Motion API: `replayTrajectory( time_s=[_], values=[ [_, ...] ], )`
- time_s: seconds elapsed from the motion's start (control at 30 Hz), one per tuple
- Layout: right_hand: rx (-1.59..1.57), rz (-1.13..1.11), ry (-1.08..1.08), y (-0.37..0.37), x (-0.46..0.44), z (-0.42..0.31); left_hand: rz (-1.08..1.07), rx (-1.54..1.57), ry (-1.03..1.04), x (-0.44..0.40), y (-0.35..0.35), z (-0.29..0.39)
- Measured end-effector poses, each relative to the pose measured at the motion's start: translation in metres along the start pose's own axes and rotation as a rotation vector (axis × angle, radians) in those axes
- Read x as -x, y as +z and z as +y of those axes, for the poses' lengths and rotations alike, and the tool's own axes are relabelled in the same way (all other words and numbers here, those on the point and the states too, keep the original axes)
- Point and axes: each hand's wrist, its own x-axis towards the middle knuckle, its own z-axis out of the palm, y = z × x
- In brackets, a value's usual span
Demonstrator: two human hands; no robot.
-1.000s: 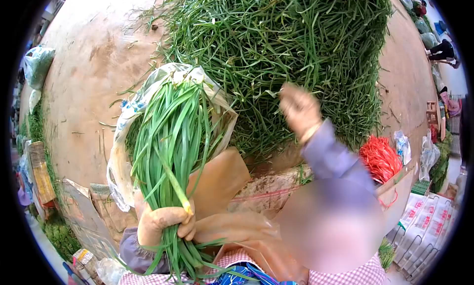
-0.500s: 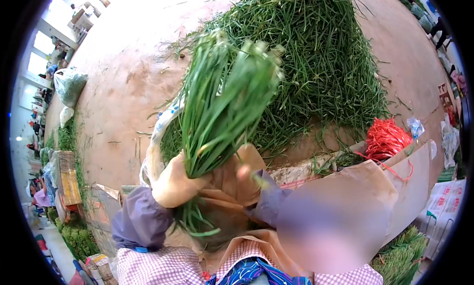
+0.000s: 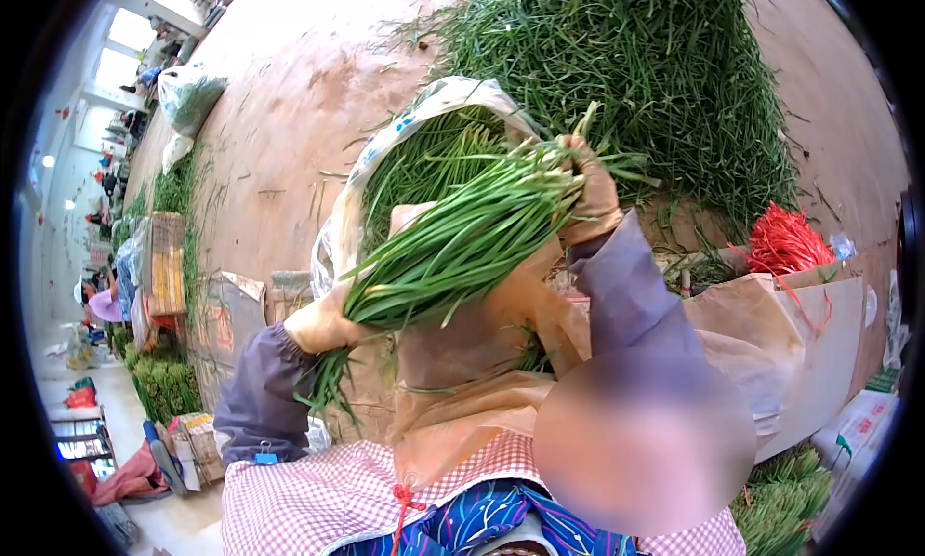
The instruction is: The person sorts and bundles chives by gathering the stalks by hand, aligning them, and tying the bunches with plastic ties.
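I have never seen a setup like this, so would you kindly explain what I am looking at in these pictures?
There is no machine here: a person works with two hands, and every picture comes from one camera worn on the head, looking forward and down. The edges curve because the view is very wide.

The left hand grips a bundle of long green stalks near one end; the right hand holds the other. Beyond it, an open plastic bag contains more greens. A large green heap lies on the brown surface, with red strands to the right. A blurred patch hides part of the lower right.
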Motion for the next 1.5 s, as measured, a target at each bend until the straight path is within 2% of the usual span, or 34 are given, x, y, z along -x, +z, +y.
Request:
replayTrajectory(
  time_s=[0.03,0.07,0.1,0.13,0.17,0.23,0.3,0.33,0.43,0.47,0.5,0.6,0.63,0.7,0.73,0.77,0.8,0.83,0.87,0.9,0.97,1.03,1.1,1.17,1.23,1.37,1.43,1.47,1.5],
  values=[
    [-0.033,0.014,0.004,-0.006,-0.013,-0.001,0.012,0.003,0.015,-0.004,0.001,-0.002],
    [-0.006,0.025,-0.014,-0.014,-0.018,-0.006,0.013,0.062,-0.085,-0.004,0.003,0.005],
    [0.023,0.038,-0.035,0.0,-0.01,-0.012,-0.003,0.053,-0.036,-0.006,0.002,0.001],
    [0.141,0.202,-0.074,0.012,0.002,-0.02,-0.019,0.046,0.01,-0.009,0.002,-0.007],
    [0.048,0.082,0.015,-0.02,-0.01,-0.029,-0.035,0.04,0.052,-0.01,0.002,-0.012],
    [0.156,0.101,-0.109,-0.039,-0.021,-0.032,-0.063,0.138,0.036,-0.01,0.005,-0.014],
    [0.394,0.301,-0.294,-0.019,-0.009,-0.053,-0.061,0.185,0.076,-0.009,0.008,-0.025],
    [0.422,0.351,-0.338,-0.045,-0.021,-0.078,-0.127,0.269,-0.067,-0.001,0.002,-0.017],
    [0.314,0.352,-0.342,-0.157,-0.038,-0.184,-0.073,0.289,0.097,0.012,0.004,-0.048],
    [0.623,0.477,-0.345,-0.148,-0.021,-0.183,-0.1,0.316,-0.028,0.019,0.001,-0.036],
    [0.742,0.484,-0.265,-0.138,-0.007,-0.182,-0.081,0.322,-0.049,0.025,0.001,-0.035],
    [0.582,0.226,-0.317,-0.072,0.039,-0.16,-0.103,0.37,-0.056,0.019,0.003,-0.034],
    [0.524,0.14,-0.347,-0.058,0.047,-0.155,-0.029,0.291,0.076,0.014,0.008,-0.039],
    [0.526,0.233,-0.419,-0.039,0.057,-0.146,-0.058,0.527,-0.285,0.025,0.002,-0.019],
    [0.676,0.239,-0.51,-0.047,0.059,-0.148,-0.064,0.585,-0.216,0.027,0.002,-0.042],
    [0.714,0.348,-0.534,-0.036,0.066,-0.141,-0.101,0.781,-0.138,0.027,0.008,-0.044],
    [0.754,0.363,-0.584,-0.042,0.069,-0.139,-0.154,0.981,-0.068,0.025,0.015,-0.036],
    [0.795,0.37,-0.63,-0.049,0.07,-0.137,-0.066,1.079,0.039,0.023,0.032,-0.022],
    [0.69,0.362,-0.599,-0.041,0.078,-0.13,-0.031,1.219,0.099,0.011,0.048,-0.009],
    [0.536,0.324,-0.458,-0.038,0.085,-0.123,0.01,1.359,0.159,-0.003,0.059,0.003],
    [0.475,0.376,-0.482,-0.011,0.093,-0.091,0.082,1.193,0.13,-0.037,0.074,0.016],
    [0.321,0.259,-0.424,0.002,0.099,-0.062,0.157,1.007,0.163,-0.066,0.094,0.035],
    [0.14,0.073,-0.338,0.012,0.105,-0.042,0.164,0.955,0.122,-0.079,0.108,0.053],
    [0.013,0.053,-0.295,0.04,0.115,-0.026,0.129,0.97,0.157,-0.09,0.124,0.05],
    [-0.003,0.073,-0.261,0.052,0.119,-0.011,0.081,1.049,0.336,-0.1,0.138,0.043],
    [-0.06,0.091,-0.148,0.047,0.116,-0.01,0.021,0.949,0.161,-0.098,0.138,0.034],
    [-0.042,-0.084,-0.038,0.029,0.108,-0.031,-0.018,0.921,0.092,-0.099,0.132,0.03],
    [-0.037,-0.037,-0.058,0.031,0.107,-0.041,-0.022,0.93,0.032,-0.096,0.128,0.032],
    [0.035,-0.1,-0.117,0.021,0.105,-0.052,-0.041,0.927,-0.004,-0.093,0.124,0.035]
  ],
)
